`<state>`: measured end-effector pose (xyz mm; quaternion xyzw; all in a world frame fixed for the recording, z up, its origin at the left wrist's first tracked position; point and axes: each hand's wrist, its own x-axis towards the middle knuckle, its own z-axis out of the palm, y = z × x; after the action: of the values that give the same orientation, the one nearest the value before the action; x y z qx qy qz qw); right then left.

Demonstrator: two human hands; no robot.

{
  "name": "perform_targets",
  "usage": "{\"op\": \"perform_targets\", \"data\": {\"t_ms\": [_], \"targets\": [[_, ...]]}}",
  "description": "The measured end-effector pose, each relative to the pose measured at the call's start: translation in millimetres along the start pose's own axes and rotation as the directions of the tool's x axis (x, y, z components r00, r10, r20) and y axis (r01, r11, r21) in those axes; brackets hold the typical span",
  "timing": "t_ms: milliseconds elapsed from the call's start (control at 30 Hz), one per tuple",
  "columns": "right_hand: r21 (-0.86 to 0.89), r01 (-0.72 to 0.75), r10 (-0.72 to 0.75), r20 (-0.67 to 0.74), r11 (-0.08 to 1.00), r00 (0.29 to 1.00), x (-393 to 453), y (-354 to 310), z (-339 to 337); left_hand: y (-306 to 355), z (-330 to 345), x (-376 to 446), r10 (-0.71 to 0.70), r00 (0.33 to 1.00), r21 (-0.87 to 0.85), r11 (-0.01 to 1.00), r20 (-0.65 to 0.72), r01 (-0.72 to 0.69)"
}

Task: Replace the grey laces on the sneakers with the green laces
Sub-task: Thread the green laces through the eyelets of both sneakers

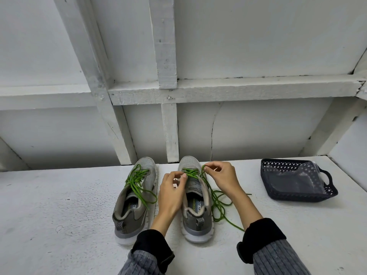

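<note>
Two grey sneakers stand side by side on the white table, toes pointing away from me. The left sneaker (135, 197) carries a green lace (137, 181) threaded through its eyelets, with loose ends draped over its opening. The right sneaker (195, 199) has a green lace (191, 172) crossed over its front eyelets. My left hand (171, 193) pinches at the lacing on that shoe's left side. My right hand (220, 177) pinches a loop of the same lace at the shoe's right side. The lace's long tail (220, 207) lies coiled on the table to the right.
A dark perforated plastic basket (329, 192) with a handle sits at the right of the table (59, 205), holding a clear plastic bag. A white wall with wooden beams rises directly behind the shoes. The table's right edge runs just beyond the basket.
</note>
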<state>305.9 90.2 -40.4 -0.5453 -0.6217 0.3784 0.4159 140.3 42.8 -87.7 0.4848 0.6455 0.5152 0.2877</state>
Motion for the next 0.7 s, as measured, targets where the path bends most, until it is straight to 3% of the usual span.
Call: {"op": "perform_targets", "data": {"t_ms": [100,233,367,500,567,633,700], "targets": [[-0.089,0.008,-0.011,-0.025,0.996,1.000,5,-5,3,8,1,6,0.022,1.000,-0.076,0.997,-0.005,-0.022],[-0.101,0.009,-0.013,-0.037,0.995,0.999,9,-7,6,25,5,16,0.020,0.991,-0.077,0.997,0.129,-0.011],[-0.075,-0.005,0.001,-0.063,0.997,0.998,10,-5,7,32,12,22,-0.046,0.971,0.093,0.995,0.234,0.024],[-0.077,-0.019,0.011,-0.101,0.997,0.995,10,0,4,31,19,24,-0.075,0.976,0.184,0.982,0.205,0.037],[-0.079,-0.038,0.029,-0.112,0.996,0.993,11,3,2,34,19,25,-0.126,0.970,0.089,0.990,0.207,0.110],[-0.083,-0.071,0.060,-0.127,0.994,0.990,10,9,2,45,15,27,-0.206,0.950,-0.156,0.957,0.236,0.246],[-0.098,-0.127,0.110,-0.165,0.987,0.980,8,19,2,57,7,34,-0.306,0.914,-0.439,0.805,0.267,0.398]]}}
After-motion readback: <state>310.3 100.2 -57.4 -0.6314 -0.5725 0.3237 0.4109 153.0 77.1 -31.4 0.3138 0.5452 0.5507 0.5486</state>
